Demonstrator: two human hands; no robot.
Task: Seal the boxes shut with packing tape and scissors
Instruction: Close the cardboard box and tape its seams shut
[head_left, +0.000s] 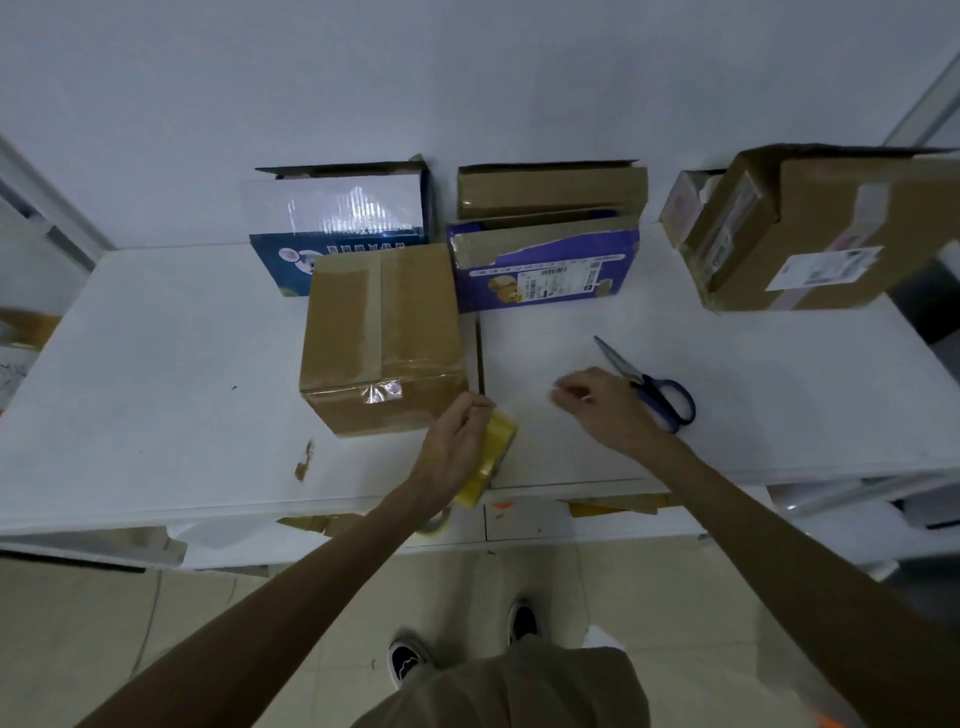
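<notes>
Four or five cardboard boxes (382, 332), one tape roll (493, 447), one pair of scissors (652, 387), two shoes (408, 660)

Desk (156, 338): white, two panels meeting at a seam near the middle.
Wall (467, 78): plain white, behind the desk.
Brown scrap (305, 460): on the desk's near left part.
Orange mark (501, 504): on the desk's front edge.
Floor (623, 587): pale tiles.

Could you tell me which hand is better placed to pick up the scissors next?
The right hand: the scissors lie just beside it, while the left hand grips the tape roll.
</notes>
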